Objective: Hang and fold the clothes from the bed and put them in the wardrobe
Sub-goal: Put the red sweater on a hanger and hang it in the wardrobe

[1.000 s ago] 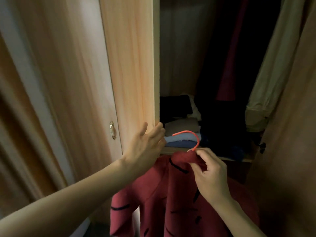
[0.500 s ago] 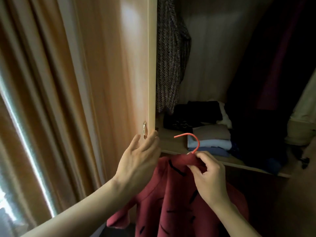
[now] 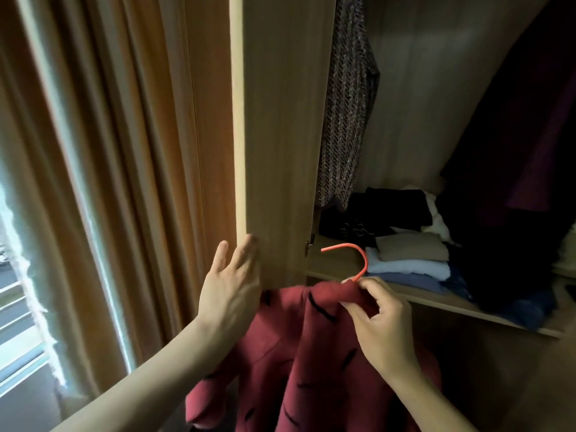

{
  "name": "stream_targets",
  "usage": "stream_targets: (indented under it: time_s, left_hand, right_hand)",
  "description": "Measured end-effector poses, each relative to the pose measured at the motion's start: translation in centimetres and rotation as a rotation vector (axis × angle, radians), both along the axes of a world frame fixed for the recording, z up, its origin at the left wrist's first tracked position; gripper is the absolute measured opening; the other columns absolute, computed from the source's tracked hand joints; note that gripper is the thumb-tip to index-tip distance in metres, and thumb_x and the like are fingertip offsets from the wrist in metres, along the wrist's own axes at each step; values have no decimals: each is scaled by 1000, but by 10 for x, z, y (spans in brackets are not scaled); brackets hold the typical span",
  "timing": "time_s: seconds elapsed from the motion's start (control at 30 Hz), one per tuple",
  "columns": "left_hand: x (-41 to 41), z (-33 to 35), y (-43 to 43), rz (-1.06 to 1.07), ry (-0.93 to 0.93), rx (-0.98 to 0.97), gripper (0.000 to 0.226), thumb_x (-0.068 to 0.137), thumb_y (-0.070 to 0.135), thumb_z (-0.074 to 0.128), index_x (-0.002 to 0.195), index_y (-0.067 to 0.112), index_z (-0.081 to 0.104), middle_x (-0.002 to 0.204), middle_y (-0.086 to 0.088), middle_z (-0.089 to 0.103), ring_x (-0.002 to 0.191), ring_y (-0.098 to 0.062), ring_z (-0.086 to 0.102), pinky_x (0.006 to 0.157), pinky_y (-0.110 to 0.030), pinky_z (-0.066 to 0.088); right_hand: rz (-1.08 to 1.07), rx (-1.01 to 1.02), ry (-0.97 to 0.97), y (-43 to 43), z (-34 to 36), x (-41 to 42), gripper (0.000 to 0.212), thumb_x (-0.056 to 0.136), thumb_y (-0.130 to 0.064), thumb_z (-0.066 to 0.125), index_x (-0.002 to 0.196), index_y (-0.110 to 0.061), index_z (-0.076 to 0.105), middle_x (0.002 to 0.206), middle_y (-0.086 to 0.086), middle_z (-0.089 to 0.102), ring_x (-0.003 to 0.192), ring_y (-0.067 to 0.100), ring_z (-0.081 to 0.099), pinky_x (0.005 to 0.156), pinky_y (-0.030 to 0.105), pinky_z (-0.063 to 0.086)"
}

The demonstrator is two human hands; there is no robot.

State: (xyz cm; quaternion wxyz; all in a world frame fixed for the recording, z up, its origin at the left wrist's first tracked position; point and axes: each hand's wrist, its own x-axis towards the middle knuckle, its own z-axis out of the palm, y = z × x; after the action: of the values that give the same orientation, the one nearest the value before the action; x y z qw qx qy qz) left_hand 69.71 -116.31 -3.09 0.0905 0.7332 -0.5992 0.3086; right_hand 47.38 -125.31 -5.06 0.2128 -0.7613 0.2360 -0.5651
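Left hand (image 3: 232, 294) flat, fingers straight, against the edge of the wardrobe door (image 3: 280, 126). Right hand (image 3: 381, 319) pinches the collar of the red garment (image 3: 296, 363) (black dashes) on an orange hanger (image 3: 361, 260), in front of the shelf (image 3: 436, 299) with folded clothes (image 3: 411, 260).

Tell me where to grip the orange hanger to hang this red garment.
Pinch the stem of the orange hanger where it leaves the red garment, from below-right, as the right hand does. Its hook arches upward, open tip pointing left; leave that free.
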Motion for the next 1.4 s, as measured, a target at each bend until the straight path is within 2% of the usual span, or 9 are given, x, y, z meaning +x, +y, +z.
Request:
stream_targets:
  time_s: [0.23,0.37,0.43,0.5,0.6,0.83,1.1,1.27,1.4]
  left_hand:
    - [-19,3,-3,-94,55,-3,57,77,18,29,118,-2,64,128,-20,61,138,-33,41,104,-61,42]
    - [-24,12,0,-103,195,-46,39,92,40,30,97,20,63,107,0,65,132,-28,47,100,-56,41]
    - [-33,20,-2,-143,331,-72,41,94,55,28,98,27,58,106,8,64,120,-23,54,95,-46,44]
    - [-45,24,-8,-328,425,-35,42,92,60,32,106,31,58,103,11,64,104,-20,58,87,-40,47]
    - [-65,23,-17,-679,514,34,43,91,51,49,128,30,56,108,13,61,102,-11,57,88,-34,49]
    - [-90,24,-50,-896,482,-261,31,93,22,63,123,13,61,106,2,58,96,-17,61,83,-34,52]
    - [-132,39,-70,-921,488,-392,29,92,9,63,121,9,61,106,-3,59,92,-20,63,81,-35,53]
    - [-146,51,-80,-851,554,-465,27,89,10,66,117,7,65,102,-2,62,88,-17,63,79,-29,52]
    - [-149,59,-88,-813,555,-503,28,84,1,73,112,5,67,97,-1,63,84,-8,57,81,-11,43]
  right_hand:
    - [-38,-15,2,6,-1,0,20,77,2,79,91,-11,73,88,-11,70,88,8,68,79,18,51]
    - [-95,-38,-1,5,5,-9,22,75,4,79,89,-11,72,86,-11,68,86,5,66,77,13,48]
    - [-104,-46,-2,5,8,-12,20,76,2,79,89,-11,72,86,-11,68,85,6,66,77,15,49]
    - [-98,-49,1,5,12,-15,17,78,-1,79,89,-11,71,86,-11,67,85,8,66,77,19,51]
    - [-93,-47,14,5,22,-23,15,79,-2,78,89,-12,71,87,-12,67,86,7,66,76,14,49]
    - [-75,-59,57,-3,57,-51,23,76,0,79,89,-17,71,87,-10,66,86,9,65,77,16,48]
    - [-81,-78,69,-21,79,-89,26,76,-4,80,98,-14,71,96,-8,68,94,15,66,83,31,53]
    - [-187,-102,119,-28,86,-107,31,77,-16,82,106,-17,71,101,-12,66,98,6,63,83,14,46]
    - [-268,-107,202,-33,83,-132,40,77,-22,82,114,-21,67,107,-14,63,103,1,59,91,16,46]
